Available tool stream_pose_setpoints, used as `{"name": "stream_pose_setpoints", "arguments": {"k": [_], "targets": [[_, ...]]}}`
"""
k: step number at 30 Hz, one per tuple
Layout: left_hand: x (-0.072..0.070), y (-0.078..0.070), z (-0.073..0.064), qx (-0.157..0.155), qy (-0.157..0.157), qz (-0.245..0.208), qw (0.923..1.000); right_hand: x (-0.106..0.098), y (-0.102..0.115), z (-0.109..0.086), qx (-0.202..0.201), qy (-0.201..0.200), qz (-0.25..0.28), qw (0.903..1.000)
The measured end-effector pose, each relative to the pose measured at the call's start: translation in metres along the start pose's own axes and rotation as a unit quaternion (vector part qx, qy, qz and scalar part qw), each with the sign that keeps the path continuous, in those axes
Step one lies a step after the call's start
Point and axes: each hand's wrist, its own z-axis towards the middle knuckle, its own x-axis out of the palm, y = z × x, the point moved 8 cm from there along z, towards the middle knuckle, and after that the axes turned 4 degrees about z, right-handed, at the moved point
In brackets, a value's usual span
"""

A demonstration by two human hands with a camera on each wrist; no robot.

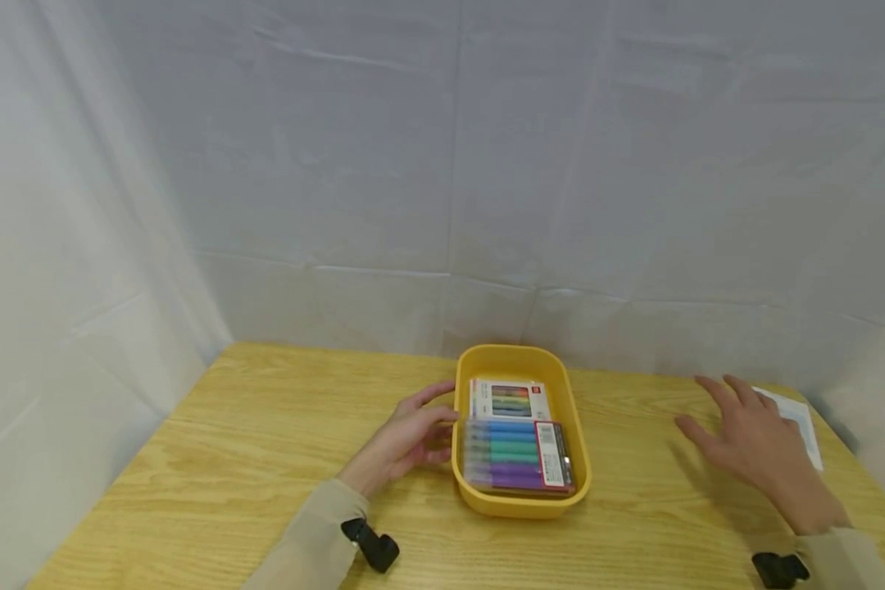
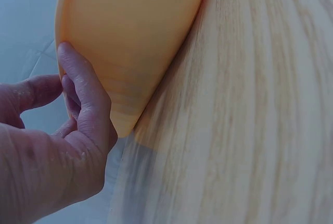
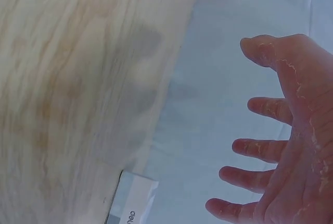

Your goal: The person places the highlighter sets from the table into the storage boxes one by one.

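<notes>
A yellow basket (image 1: 516, 510) stands on the table, with two packs in it. Nearer the front lies a clear pack of blue, green and purple pens (image 1: 516, 455); behind it is a white box (image 1: 510, 399) with a window of coloured sticks. My left hand (image 1: 409, 430) is at the basket's left side, its fingertips touching the outside of the rim (image 2: 60, 23). No finger shows inside the basket. My right hand (image 1: 760, 438) is over the table at the right, fingers spread, holding nothing. Beyond it a flat white packet (image 1: 804, 426) is partly covered by the hand.
The wooden table (image 1: 280, 442) reaches back to a pale hanging sheet (image 1: 383, 311), which also hangs along the left and right sides. The basket is close to the table's back edge. In the right wrist view the white packet (image 3: 132, 198) shows dark lettering.
</notes>
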Motion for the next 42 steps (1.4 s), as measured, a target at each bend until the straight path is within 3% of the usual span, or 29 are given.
{"name": "stream_pose_setpoints", "arguments": {"k": [14,22,29,35,42], "targets": [[0.002,-0.002,0.000,0.002,0.000,-0.006,1.0000,0.004,-0.033,0.001,0.023,0.034,-0.002,0.9992],[0.004,-0.003,-0.001,0.002,0.000,-0.003,1.0000,0.009,-0.054,0.001,0.054,0.077,0.003,0.9956],[0.005,-0.003,0.001,-0.001,-0.004,-0.006,1.0000,0.014,-0.065,0.001,0.052,0.107,0.021,0.9927],[0.006,-0.004,0.000,-0.002,-0.005,-0.005,1.0000,0.022,-0.083,-0.002,0.088,0.143,0.021,0.9857],[0.007,-0.003,0.001,-0.004,-0.003,-0.004,1.0000,0.029,-0.093,-0.002,0.080,0.173,0.020,0.9814]]}}
